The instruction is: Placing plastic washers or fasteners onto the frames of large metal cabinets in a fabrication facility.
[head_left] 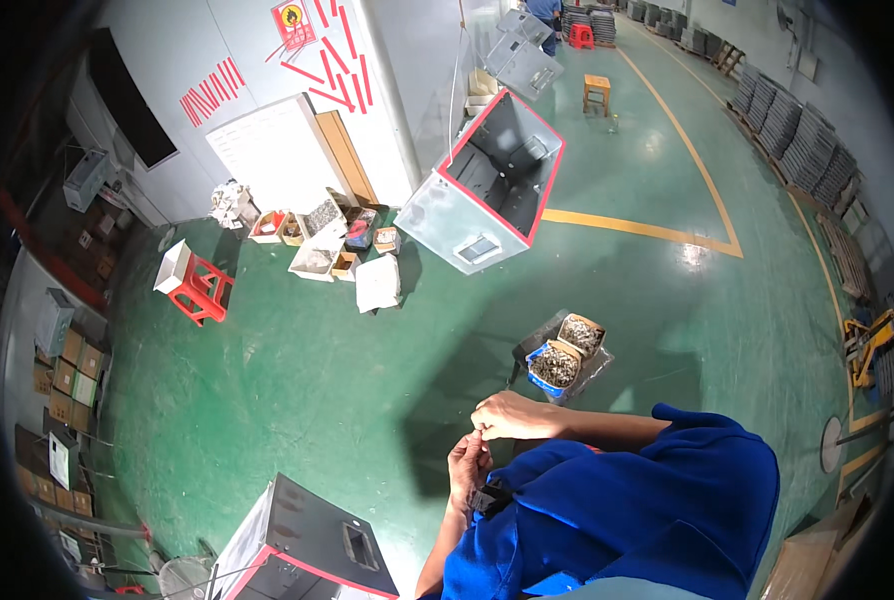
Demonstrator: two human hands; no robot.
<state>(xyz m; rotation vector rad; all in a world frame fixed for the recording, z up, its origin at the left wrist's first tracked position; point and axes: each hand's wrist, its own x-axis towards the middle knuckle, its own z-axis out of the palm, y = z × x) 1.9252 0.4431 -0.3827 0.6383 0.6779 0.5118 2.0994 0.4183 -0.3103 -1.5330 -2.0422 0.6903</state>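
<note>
My right hand (509, 416) and my left hand (469, 466) meet in front of my body, fingertips pinched together. Whatever lies between the fingers is too small or hidden to make out. A dark band with a small black piece sits around my left wrist. Just beyond my right hand, two open boxes stand on a dark stool: a blue-edged box (554, 367) and a second box (582, 336), both filled with small metallic parts. To the lower left is a grey metal cabinet (317, 525) with red edging and a recessed handle, apart from my hands.
An open grey metal cabinet (467, 215) with red edging hangs ahead near a cord. Cartons and bins of parts (317, 255) lie by the wall. A red stool (202, 290) stands left, a wooden stool (597, 92) farther off. Stacked grey panels (782, 120) line the right side.
</note>
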